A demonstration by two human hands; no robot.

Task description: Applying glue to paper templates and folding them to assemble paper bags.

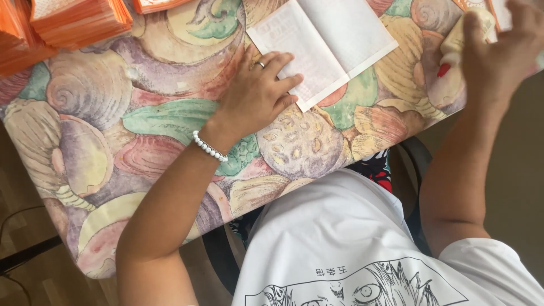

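Head view: the left hand (258, 93) lies flat, palm down, on the bench (113, 130), its fingers (283, 85) spread and open, gripping nothing; the fingertips press the near edge of the open booklet (323, 45). The booklet is thin white paper, rectangular, spread at its centre fold, with faint grey print on the left page; it lies just beyond the left fingers and tilted against the bench edge. A ring sits on one left finger, and a white beaded bracelet (208, 147) circles the left wrist. The right hand (501, 54) is raised at the far right, its fingers closed around a pale cream glue bottle (462, 39) with a red tip (443, 69) that points down toward the bench, well apart from the booklet. Beyond the left fingers, at the far left, stand stacks of orange-edged booklets (73, 22), flat and closely layered. The bench surface is a smooth cloth printed with large shells and leaves in purple, green, yellow and pink. No containers are visible.
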